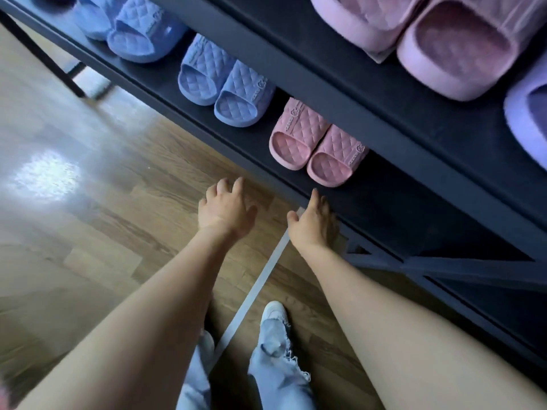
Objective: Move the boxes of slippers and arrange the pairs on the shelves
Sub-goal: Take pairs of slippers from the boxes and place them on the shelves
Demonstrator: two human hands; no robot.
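Pink pair [318, 143] on shelf [393, 208] just beyond left grip [226, 210], right grip [313, 224]; both spread, empty.

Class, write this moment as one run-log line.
left hand: open, empty | right hand: open, at lower shelf edge | pink quilted pair: on lower shelf

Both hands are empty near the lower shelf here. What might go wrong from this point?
1. The pink quilted pair sits close to the front edge of the lower shelf. The right hand, right at that edge, might knock a slipper off.
2. The upper shelf overhangs the lower one, so reaching in deeper could bump the fluffy pink slippers above.
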